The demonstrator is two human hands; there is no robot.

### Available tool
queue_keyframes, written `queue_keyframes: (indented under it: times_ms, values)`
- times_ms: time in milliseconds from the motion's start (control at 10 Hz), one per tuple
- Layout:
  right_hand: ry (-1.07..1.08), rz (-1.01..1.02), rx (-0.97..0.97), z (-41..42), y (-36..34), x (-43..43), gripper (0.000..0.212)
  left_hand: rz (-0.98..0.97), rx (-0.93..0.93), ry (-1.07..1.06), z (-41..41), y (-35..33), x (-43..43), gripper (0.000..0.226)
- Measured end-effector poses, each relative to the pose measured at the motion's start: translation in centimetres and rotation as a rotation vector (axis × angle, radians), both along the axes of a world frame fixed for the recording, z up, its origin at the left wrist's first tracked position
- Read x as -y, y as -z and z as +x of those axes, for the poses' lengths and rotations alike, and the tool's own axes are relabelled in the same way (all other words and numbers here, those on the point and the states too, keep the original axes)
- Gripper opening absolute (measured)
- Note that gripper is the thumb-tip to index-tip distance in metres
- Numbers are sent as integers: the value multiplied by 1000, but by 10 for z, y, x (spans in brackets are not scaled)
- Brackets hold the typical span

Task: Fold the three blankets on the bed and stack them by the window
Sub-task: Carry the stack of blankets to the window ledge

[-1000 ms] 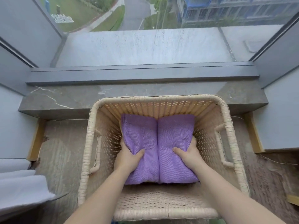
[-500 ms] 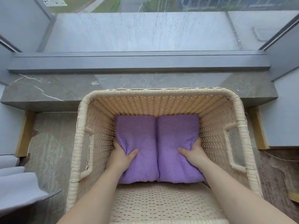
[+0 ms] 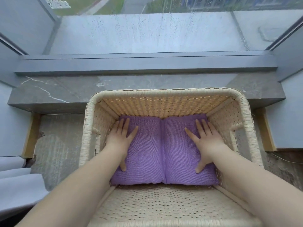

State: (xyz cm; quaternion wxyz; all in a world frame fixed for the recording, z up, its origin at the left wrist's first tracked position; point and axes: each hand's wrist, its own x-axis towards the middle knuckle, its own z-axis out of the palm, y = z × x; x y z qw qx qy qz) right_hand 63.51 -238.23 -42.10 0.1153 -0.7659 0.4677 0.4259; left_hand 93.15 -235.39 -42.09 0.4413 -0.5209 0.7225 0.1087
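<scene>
Purple blanket (image 3: 164, 149): folded, lying against the far wall of the wicker basket (image 3: 164, 92), below the window sill (image 3: 65, 94). Left hand (image 3: 120, 138), right hand (image 3: 206, 138): flat, fingers straight, pressing it, gripping nothing. Judged one placed; two others unseen.

One purple blanket (image 3: 147, 154), one wicker basket (image 3: 164, 92), two hands: left hand (image 3: 120, 140), right hand (image 3: 209, 141).

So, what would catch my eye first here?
The folded purple blanket lying in the wicker basket, at its far end, stands out most. The left hand and right hand press flat on it, fingers straight. Behind the basket runs a grey stone window sill.
</scene>
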Motion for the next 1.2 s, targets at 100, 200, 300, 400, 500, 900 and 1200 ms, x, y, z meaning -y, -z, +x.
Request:
queue_keyframes:
  times_ms: [100,200,300,400,500,900,1200]
  values:
    - [-64,42,-102,-3,10,6,156,47,109,17,4,11,-2,157]
    - [-110,45,-152,-5,20,4,157,58,145,-17,3,24,-8,130]
    - [-132,25,-170,-7,32,1,157,22,179,5,3,35,-10,108]
    - [-137,-10,-168,-9,44,-3,157,-2,224,44,4,48,-13,111]
    - [-133,-54,-151,-10,53,-8,157,-15,262,57,4,59,-17,129]
    - [-94,-90,-147,-4,46,-17,149,-74,176,-33,-1,57,-22,117]
    - [34,-180,252,-1,-59,-26,60,-241,-307,-56,-24,-59,-6,47]
